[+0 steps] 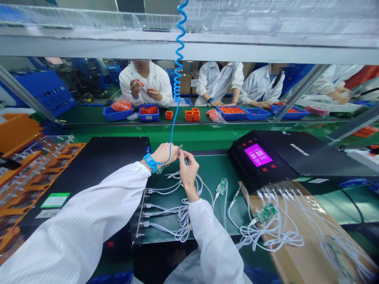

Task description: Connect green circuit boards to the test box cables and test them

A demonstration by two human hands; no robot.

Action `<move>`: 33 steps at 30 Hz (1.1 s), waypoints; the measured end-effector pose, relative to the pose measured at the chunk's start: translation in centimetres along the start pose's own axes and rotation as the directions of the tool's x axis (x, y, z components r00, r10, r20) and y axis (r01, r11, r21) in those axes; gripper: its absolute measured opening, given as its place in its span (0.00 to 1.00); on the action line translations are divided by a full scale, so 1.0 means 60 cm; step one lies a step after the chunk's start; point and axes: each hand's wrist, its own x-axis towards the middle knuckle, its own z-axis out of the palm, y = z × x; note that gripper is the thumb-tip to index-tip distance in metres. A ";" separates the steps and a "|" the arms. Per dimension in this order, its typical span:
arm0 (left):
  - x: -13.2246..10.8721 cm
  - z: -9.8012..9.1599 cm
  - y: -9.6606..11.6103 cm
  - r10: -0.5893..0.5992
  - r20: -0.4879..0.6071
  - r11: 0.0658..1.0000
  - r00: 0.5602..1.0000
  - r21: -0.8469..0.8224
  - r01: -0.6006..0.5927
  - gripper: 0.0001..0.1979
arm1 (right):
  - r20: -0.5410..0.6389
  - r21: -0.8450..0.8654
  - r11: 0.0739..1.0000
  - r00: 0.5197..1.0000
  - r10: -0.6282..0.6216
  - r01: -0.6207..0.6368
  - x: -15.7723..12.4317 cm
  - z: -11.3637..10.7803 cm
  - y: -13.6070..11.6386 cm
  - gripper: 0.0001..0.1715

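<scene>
Both of my hands meet above the bench between two black boxes. My left hand (166, 154), wearing a blue wrist strap (151, 162), is closed in a pinch. My right hand (188, 170) is closed too, its thumb and forefinger meeting the left fingertips. A tiny metallic piece (180, 147) shows between the fingers, too small to name. Part of a green circuit board (162, 169) shows just below my left hand. White cables (183, 215) run from the left black box (97, 173) and lie coiled beneath my hands. A blue coiled cord (179, 51) hangs down in front.
At right, a black box with a lit purple screen (258, 155) has white cables plugged in. Circuit boards (221, 187) on cables lie beside it, some over cardboard (291, 258). Orange racks (14, 205) stand left. Across the bench, several co-workers sit behind blue bins (149, 117) of orange parts.
</scene>
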 end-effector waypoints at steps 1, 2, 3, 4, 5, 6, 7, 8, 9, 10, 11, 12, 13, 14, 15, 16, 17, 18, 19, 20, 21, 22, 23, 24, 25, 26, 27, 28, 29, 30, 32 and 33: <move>0.000 0.000 0.001 0.001 0.001 1.000 1.000 0.001 -0.001 0.20 | 0.001 -0.002 1.000 1.000 0.009 -0.009 0.000 0.000 0.000 0.19; 0.000 0.000 0.001 0.003 0.002 1.000 1.000 0.002 -0.003 0.20 | 0.001 -0.006 1.000 1.000 0.018 -0.018 0.001 0.000 -0.001 0.19; 0.000 0.000 0.002 0.005 0.004 1.000 1.000 0.004 -0.005 0.20 | -0.001 -0.011 1.000 1.000 0.022 -0.022 0.001 0.001 -0.002 0.19; -0.001 0.000 0.003 0.009 0.007 1.000 1.000 0.007 -0.009 0.19 | -0.003 -0.018 1.000 1.000 0.020 -0.020 0.002 0.001 -0.004 0.19; -0.001 0.000 0.005 0.014 0.012 1.000 1.000 0.010 -0.014 0.19 | -0.007 -0.024 1.000 1.000 0.011 -0.011 0.002 0.000 -0.005 0.18; -0.001 0.001 0.006 0.020 0.016 1.000 1.000 0.013 -0.020 0.19 | -0.012 -0.032 0.999 1.000 -0.002 0.001 0.002 0.000 -0.007 0.18; -0.002 0.001 0.007 0.026 0.021 1.000 0.999 0.016 -0.026 0.18 | -0.016 -0.043 0.999 1.000 -0.016 0.015 0.002 -0.001 -0.008 0.18; -0.002 0.002 0.008 0.031 0.026 0.999 0.999 0.018 -0.031 0.18 | -0.020 -0.053 0.998 0.999 -0.026 0.025 0.001 -0.002 -0.009 0.17; -0.002 0.002 0.009 0.035 0.030 0.999 0.999 0.021 -0.035 0.18 | -0.020 -0.060 0.998 0.999 -0.031 0.030 0.001 -0.003 -0.010 0.17; -0.003 0.001 0.010 0.037 0.033 0.999 0.999 0.023 -0.038 0.17 | -0.017 -0.062 0.998 1.000 -0.026 0.025 0.002 -0.004 -0.011 0.18; -0.003 0.000 0.011 0.038 0.036 0.999 0.999 0.025 -0.039 0.17 | -0.009 -0.057 0.998 1.000 -0.012 0.011 0.002 -0.005 -0.012 0.18; -0.003 -0.002 0.013 0.039 0.039 0.999 0.998 0.027 -0.040 0.17 | 0.004 -0.045 0.999 1.000 0.009 -0.009 0.003 -0.007 -0.013 0.19; -0.003 -0.004 0.014 0.039 0.041 0.999 0.998 0.028 -0.041 0.17 | 0.017 -0.029 0.999 0.999 0.032 -0.031 0.004 -0.008 -0.015 0.19; -0.004 -0.006 0.015 0.040 0.042 0.999 0.998 0.030 -0.041 0.17 | 0.024 -0.013 0.999 0.998 0.050 -0.050 0.004 -0.010 -0.016 0.19; -0.004 -0.009 0.015 0.042 0.043 0.999 0.998 0.031 -0.043 0.17 | 0.026 0.001 0.998 0.998 0.062 -0.062 0.005 -0.011 -0.018 0.19; -0.004 -0.010 0.016 0.042 0.042 0.999 0.998 0.033 -0.043 0.18 | 0.027 0.012 0.998 0.997 0.068 -0.068 0.006 -0.012 -0.019 0.19; -0.004 -0.011 0.016 0.039 0.041 0.999 0.998 0.034 -0.041 0.18 | 0.027 0.018 0.998 0.997 0.068 -0.068 0.006 -0.012 -0.020 0.19; -0.004 -0.012 0.016 0.036 0.039 0.999 0.999 0.035 -0.037 0.18 | 0.028 0.019 0.998 0.998 0.064 -0.065 0.006 -0.012 -0.020 0.19; -0.005 -0.012 0.016 0.032 0.037 0.999 0.999 0.034 -0.033 0.18 | 0.029 0.015 0.998 0.998 0.060 -0.061 0.006 -0.011 -0.019 0.19; -0.005 -0.011 0.016 0.028 0.036 0.999 0.999 0.030 -0.029 0.18 | 0.031 0.005 0.998 0.998 0.056 -0.056 0.005 -0.010 -0.018 0.19; -0.005 -0.010 0.016 0.025 0.036 0.999 0.999 0.026 -0.026 0.18 | 0.028 -0.010 0.999 0.998 0.050 -0.050 0.004 -0.009 -0.016 0.19; -0.004 -0.008 0.016 0.025 0.037 0.999 0.999 0.021 -0.026 0.18 | 0.019 -0.029 0.999 0.999 0.043 -0.042 0.003 -0.007 -0.014 0.20; -0.004 -0.006 0.016 0.027 0.039 0.999 0.999 0.015 -0.028 0.17 | 0.008 -0.045 0.998 0.999 0.034 -0.034 0.001 -0.005 -0.013 0.20; -0.004 -0.003 0.017 0.030 0.040 0.999 0.999 0.010 -0.030 0.17 | -0.006 -0.056 0.998 1.000 0.027 -0.028 -0.001 -0.003 -0.012 0.20; -0.003 0.000 0.017 0.032 0.040 0.999 0.999 0.007 -0.033 0.18 | -0.022 -0.064 0.998 1.000 0.020 -0.021 -0.003 -0.001 -0.011 0.20; -0.002 0.002 0.018 0.035 0.040 0.999 0.999 0.004 -0.035 0.18 | -0.040 -0.069 0.998 0.999 0.013 -0.015 -0.004 0.001 -0.012 0.19; -0.002 0.005 0.018 0.037 0.039 0.999 0.999 0.002 -0.037 0.18 | -0.058 -0.071 0.997 0.998 0.006 -0.010 -0.006 0.003 -0.013 0.19; -0.001 0.007 0.018 0.039 0.038 0.999 0.999 0.002 -0.039 0.19 | -0.074 -0.073 0.997 0.997 0.000 -0.005 -0.007 0.004 -0.015 0.19; -0.001 0.008 0.018 0.039 0.036 0.999 0.999 0.002 -0.039 0.19 | -0.082 -0.073 0.997 0.997 -0.006 0.000 -0.008 0.005 -0.017 0.19; 0.000 0.009 0.017 0.039 0.034 0.999 0.999 0.004 -0.039 0.19 | -0.080 -0.073 0.997 0.997 -0.011 0.005 -0.008 0.005 -0.019 0.19; -0.001 0.008 0.016 0.041 0.031 0.999 0.999 0.008 -0.041 0.19 | -0.048 -0.074 0.997 0.999 -0.019 0.015 -0.005 0.000 -0.019 0.19; -0.001 0.008 0.015 0.045 0.031 0.999 0.999 0.010 -0.045 0.19 | -0.015 -0.075 0.997 1.000 -0.022 0.021 -0.001 -0.006 -0.016 0.19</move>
